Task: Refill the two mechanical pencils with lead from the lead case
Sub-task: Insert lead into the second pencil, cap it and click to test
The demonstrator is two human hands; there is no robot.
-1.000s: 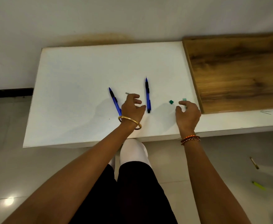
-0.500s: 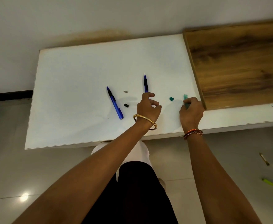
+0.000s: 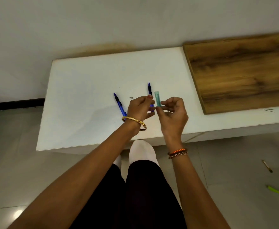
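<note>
The left hand (image 3: 141,108) has its grip closed around one slim blue mechanical pencil (image 3: 150,91), tip pointing away, above the white bench (image 3: 86,90). Just beside it, the right hand (image 3: 173,115) pinches the lower end of a flat translucent green lead case (image 3: 157,100), held upright. A second blue mechanical pencil (image 3: 119,103) lies on the bench left of the left hand, with a tiny grey piece (image 3: 131,97) near it
</note>
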